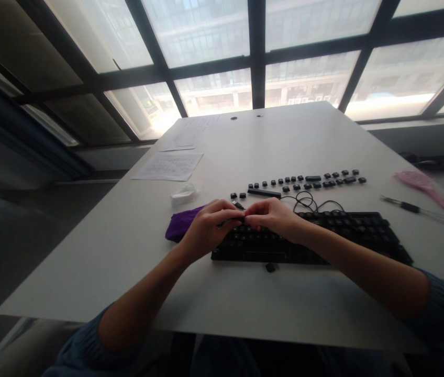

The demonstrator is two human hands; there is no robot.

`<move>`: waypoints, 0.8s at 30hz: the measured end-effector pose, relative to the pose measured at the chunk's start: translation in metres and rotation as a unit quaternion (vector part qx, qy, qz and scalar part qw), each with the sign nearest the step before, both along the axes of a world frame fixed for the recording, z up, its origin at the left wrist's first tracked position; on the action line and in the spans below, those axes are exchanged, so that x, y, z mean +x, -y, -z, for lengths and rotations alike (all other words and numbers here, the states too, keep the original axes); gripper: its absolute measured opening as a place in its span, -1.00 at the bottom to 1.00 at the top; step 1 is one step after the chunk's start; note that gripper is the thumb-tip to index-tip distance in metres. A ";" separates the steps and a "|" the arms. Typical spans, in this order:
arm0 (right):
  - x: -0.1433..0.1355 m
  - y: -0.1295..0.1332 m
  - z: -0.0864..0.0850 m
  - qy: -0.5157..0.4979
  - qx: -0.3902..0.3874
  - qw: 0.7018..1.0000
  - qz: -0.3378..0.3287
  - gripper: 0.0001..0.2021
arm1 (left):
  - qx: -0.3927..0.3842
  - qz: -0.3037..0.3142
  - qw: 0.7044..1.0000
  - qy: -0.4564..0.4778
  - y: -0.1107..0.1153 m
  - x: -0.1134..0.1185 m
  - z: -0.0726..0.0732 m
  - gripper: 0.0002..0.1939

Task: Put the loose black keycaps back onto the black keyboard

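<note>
A black keyboard point(265, 255) lies on the white table, and some of its key spots look bare. Over its upper left part, my left hand point(211, 225) and my right hand point(273, 217) meet at the fingertips. Both are closed in a pinch. A small dark piece seems to be between them, too hidden to name. One loose black keycap point(270, 267) rests on the table by the keyboard's near edge. Behind the keyboard stand rows of removed keycaps point(317, 185), including a long space bar point(264, 193). A purple cloth point(182, 224) lies beside my left hand.
A black cable point(304, 199) coils behind the keyboard. To the right are a wire keycap puller point(410, 207) and a pink hairbrush point(426, 186). A clear plastic bag point(183, 195) and printed sheets point(170, 166) lie at the left. Windows point(214, 86) rise beyond the table.
</note>
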State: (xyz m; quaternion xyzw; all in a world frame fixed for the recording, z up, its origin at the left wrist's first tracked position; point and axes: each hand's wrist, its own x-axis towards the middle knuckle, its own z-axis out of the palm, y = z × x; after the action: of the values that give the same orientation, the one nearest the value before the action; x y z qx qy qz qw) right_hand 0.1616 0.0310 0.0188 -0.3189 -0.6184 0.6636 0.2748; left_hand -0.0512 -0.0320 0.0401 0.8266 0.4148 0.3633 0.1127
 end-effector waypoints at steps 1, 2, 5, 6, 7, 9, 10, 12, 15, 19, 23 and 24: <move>0.000 -0.001 0.000 0.002 0.001 1.000 0.003 -0.79 | 0.003 -0.007 1.000 -0.011 -0.001 -0.003 -0.002 -0.85; 0.002 -0.003 0.000 0.001 0.000 1.000 0.009 -0.78 | 0.001 -0.019 1.000 -0.019 -0.002 -0.006 -0.005 -0.86; 0.011 -0.013 -0.007 -0.022 -0.015 0.998 0.065 -0.76 | -0.035 -0.070 0.997 -0.029 -0.004 -0.020 -0.010 -0.88; 0.016 -0.018 -0.010 -0.032 -0.021 0.995 0.091 -0.76 | -0.053 -0.082 0.995 -0.030 -0.004 -0.025 -0.011 -0.88; 0.021 -0.022 -0.014 -0.041 -0.027 0.992 0.118 -0.77 | -0.072 -0.086 0.993 -0.034 -0.004 -0.030 -0.012 -0.87; 0.032 -0.026 -0.022 -0.048 -0.025 0.985 0.161 -0.78 | -0.108 -0.072 0.990 -0.048 -0.004 -0.036 -0.011 -0.86; 0.038 -0.026 -0.025 -0.045 -0.014 0.983 0.177 -0.78 | -0.121 -0.057 0.989 -0.057 -0.004 -0.037 -0.011 -0.87; 0.047 -0.020 -0.028 -0.014 0.034 0.980 0.198 -0.79 | -0.137 -0.027 0.987 -0.083 -0.002 -0.037 -0.010 -0.89; 0.057 0.002 -0.023 0.083 0.160 0.968 0.176 -0.80 | -0.143 -0.001 0.982 -0.123 -0.001 -0.032 -0.009 -0.93; 0.067 0.041 -0.008 0.168 0.294 0.939 0.069 -0.84 | -0.143 0.006 0.977 -0.157 0.000 -0.028 -0.006 -0.94; 0.070 0.073 0.002 0.237 0.427 0.872 -0.041 -0.80 | -0.146 0.005 0.975 -0.170 -0.001 -0.028 -0.002 -0.93; 0.068 0.079 0.004 0.262 0.462 0.845 -0.058 -0.80 | -0.148 0.006 0.974 -0.170 -0.001 -0.028 -0.001 -0.94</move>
State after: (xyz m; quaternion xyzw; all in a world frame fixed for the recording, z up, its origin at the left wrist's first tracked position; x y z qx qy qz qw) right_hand 0.2301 -0.0476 0.0149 -0.2808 -0.9198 0.2075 0.1791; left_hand -0.0792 -0.0314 0.0413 0.8529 0.4720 0.1518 0.1637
